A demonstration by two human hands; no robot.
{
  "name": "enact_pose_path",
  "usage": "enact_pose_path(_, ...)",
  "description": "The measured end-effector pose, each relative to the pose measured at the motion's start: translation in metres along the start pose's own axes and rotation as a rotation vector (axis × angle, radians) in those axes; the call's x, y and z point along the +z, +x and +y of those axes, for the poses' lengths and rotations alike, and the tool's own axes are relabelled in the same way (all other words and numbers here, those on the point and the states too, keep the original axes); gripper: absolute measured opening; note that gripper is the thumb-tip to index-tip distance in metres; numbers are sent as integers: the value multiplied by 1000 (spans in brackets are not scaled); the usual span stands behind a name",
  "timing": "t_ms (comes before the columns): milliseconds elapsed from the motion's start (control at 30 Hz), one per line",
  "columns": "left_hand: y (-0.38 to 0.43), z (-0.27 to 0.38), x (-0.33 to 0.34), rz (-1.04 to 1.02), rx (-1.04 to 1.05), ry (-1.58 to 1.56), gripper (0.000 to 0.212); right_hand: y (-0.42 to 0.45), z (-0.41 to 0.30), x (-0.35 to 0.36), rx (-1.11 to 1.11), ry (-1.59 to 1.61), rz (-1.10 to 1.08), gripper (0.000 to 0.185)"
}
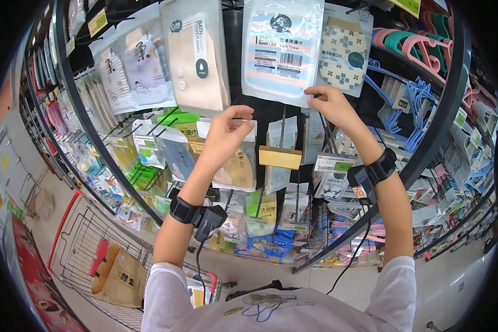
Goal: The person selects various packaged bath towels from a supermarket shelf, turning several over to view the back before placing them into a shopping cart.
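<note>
A clear pouch holding a striped bath towel (280, 54) hangs in front of me at the top of the rack. My right hand (332, 103) is at its lower right corner, thumb and index finger over the front; whether they grip it I cannot tell. My left hand (230, 133) is raised with fingers curved and apart, and nothing is in it. Just above it hangs a beige bath towel pack (195, 62). Behind the left hand is a pouch with a tan item (236, 170). A patterned glove-like cloth in a pack (341, 54) hangs to the right.
Metal display hooks (283, 124) stick out below, one carrying a yellow tag holder (280, 157). Blue plastic hangers (419, 108) crowd the right side, past a black rack post (427, 145). A wire shopping cart (66, 253) with a packaged loaf of bread (118, 274) stands lower left.
</note>
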State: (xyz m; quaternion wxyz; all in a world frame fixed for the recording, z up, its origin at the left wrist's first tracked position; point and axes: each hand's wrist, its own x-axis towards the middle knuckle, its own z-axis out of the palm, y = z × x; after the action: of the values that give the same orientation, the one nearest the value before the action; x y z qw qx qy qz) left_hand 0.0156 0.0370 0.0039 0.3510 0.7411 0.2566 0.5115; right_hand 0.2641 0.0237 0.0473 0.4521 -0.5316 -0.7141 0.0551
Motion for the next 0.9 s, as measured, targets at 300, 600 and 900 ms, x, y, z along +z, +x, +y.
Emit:
enact_pose_path(300, -12, 8, -3, 8, -35, 7, 27, -3, -24, 7, -95, 284, -8, 22)
enact_pose_path(600, -16, 11, -1, 117, 29, 12, 28, -13, -55, -2, -61, 370, 58, 17)
enact_pose_path(900, -17, 26, 3, 128, -78, -221, 51, -43, -83, -30, -112, 648, 132, 7)
